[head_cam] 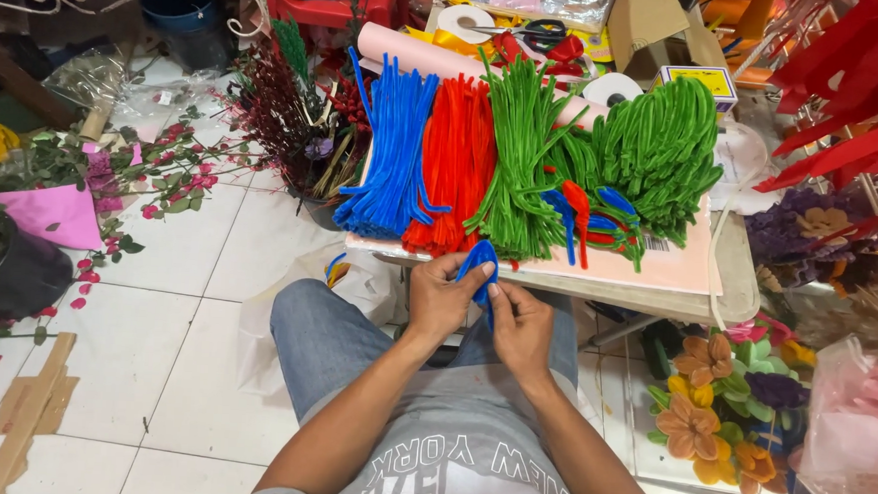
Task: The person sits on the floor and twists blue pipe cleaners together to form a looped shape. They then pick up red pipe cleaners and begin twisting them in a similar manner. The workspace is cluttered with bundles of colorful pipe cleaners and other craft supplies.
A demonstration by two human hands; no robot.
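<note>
the lower part of the blue pipe cleaner (pixel 480 262) was hidden between the left hand (pixel 440 299) and the right hand (pixel 522 327), so its full shape could not be told. both forearms ran off the bottom edge. the pink paper roll (pixel 409 53) lay mostly buried under the pipe cleaner bundles (pixel 461 158). the scissors (pixel 530 29) were partly covered, blades unclear. the pink wrapped bundle (pixel 862 430) was cut off by the right edge, as were the red paper strips (pixel 858 89). the black pot (pixel 7 274) was cut by the left edge. the cardboard strips (pixel 30 411) continued past the bottom.
</note>
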